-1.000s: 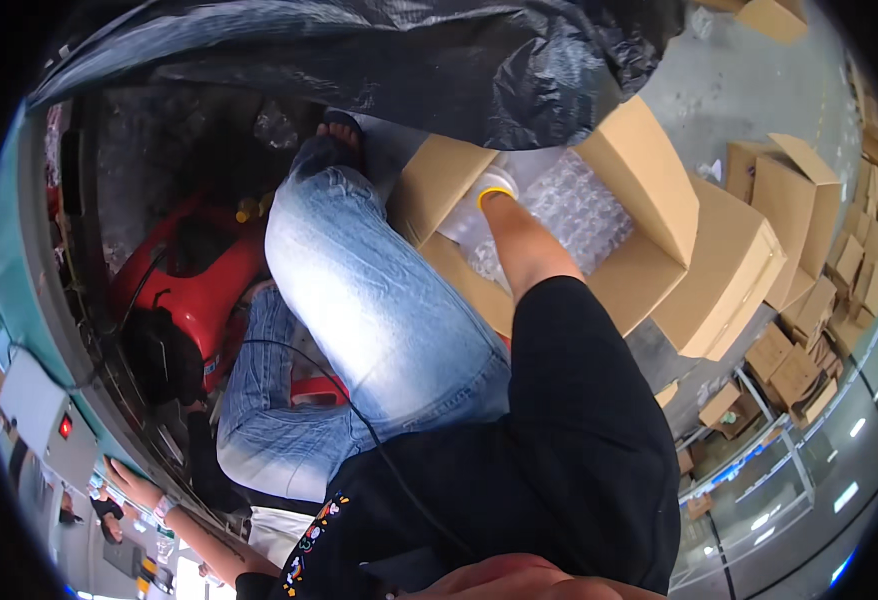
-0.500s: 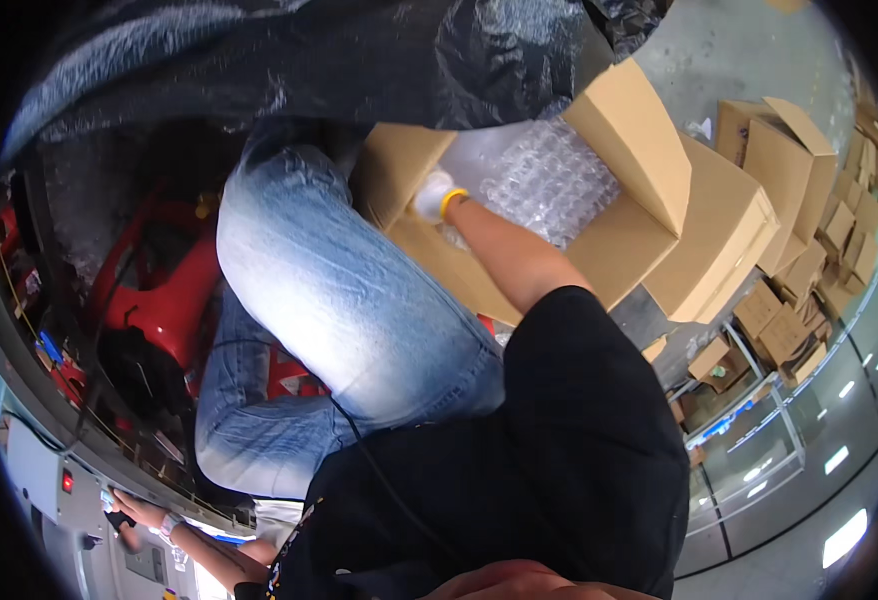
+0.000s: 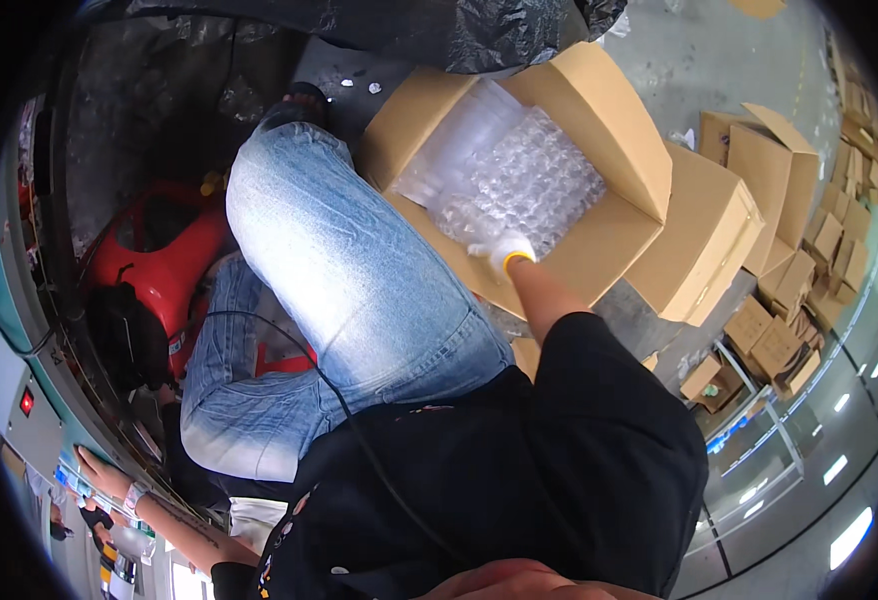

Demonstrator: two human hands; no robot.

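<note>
My right hand (image 3: 507, 248), in a white glove with a yellow cuff, is inside an open cardboard box (image 3: 614, 245) at its near side. It touches bubble wrap (image 3: 549, 170) that covers the box's contents. Its fingers blend into the clear plastic, so their grip does not show. Smoother clear plastic film (image 3: 464, 135) lies at the box's left side. Far to the lower left, my bare left hand (image 3: 104, 475), with a band at the wrist, rests on the edge of a teal surface (image 3: 74, 440); its fingers are stretched out and hold nothing.
Black plastic sheeting (image 3: 409, 35) hangs across the top. More cardboard boxes (image 3: 704, 240) stand to the right, with a pile of cartons beyond. A red plastic-looking object (image 3: 159, 260) is left of my legs. A grey box with a red switch (image 3: 27, 402) sits at the left edge.
My right hand has moved from the box's left side toward its near edge, to the right. More film and bubble wrap show. The black sheeting sits higher in view. My left hand stays at the edge.
</note>
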